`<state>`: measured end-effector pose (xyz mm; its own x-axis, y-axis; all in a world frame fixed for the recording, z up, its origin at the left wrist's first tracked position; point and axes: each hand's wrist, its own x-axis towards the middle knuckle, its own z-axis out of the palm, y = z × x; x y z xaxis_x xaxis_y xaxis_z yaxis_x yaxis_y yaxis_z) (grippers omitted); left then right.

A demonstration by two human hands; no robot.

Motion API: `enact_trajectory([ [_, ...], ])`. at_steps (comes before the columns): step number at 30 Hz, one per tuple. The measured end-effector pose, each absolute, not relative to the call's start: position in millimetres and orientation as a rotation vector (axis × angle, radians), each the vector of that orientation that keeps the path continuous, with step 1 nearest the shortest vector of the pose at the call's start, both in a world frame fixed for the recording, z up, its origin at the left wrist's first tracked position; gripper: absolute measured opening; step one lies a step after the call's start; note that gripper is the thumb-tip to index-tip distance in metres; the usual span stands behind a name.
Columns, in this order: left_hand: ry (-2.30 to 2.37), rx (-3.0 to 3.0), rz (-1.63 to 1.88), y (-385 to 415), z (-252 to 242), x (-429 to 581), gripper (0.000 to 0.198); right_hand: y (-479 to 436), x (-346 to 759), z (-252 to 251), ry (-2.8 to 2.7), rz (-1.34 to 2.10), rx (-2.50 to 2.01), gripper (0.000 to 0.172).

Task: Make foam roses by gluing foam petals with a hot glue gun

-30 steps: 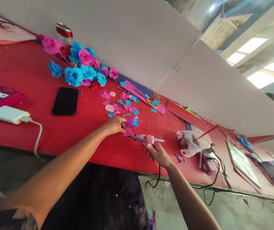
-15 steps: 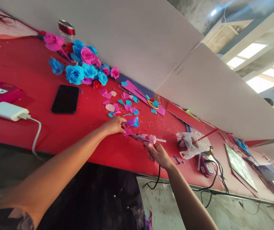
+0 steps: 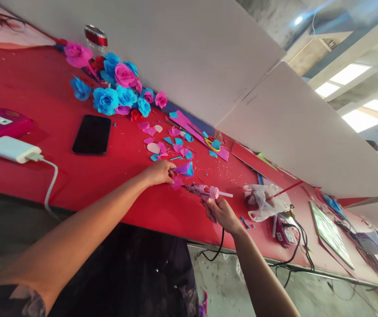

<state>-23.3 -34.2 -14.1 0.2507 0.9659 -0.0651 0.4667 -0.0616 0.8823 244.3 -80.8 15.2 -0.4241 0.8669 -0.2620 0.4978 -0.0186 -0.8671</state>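
Within the right hand (image 3: 223, 215), one glue gun (image 3: 203, 190).

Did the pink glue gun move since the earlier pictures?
Yes, a little. In the right hand, the pink glue gun has shifted rightward in the picture, nearer the plastic bag on the table.

Paper flowers (image 3: 105, 101), cut scraps (image 3: 178, 149) and a glue gun (image 3: 205, 190) show this is a craft workshop.
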Motion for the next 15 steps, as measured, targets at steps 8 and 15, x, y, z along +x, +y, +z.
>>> enact_trajectory([
  [8, 1.334, 1.626, 0.742, -36.1, -9.1, -21.8, 0.022, -74.8, 245.3, 12.8, -1.935, 1.409, -1.433, 0.046],
  [15, 1.325, 1.616, 0.738, -36.2, -9.7, -22.0, 0.020, -73.3, 249.6, 15.4, -1.967, 1.351, -1.467, 0.046],
])
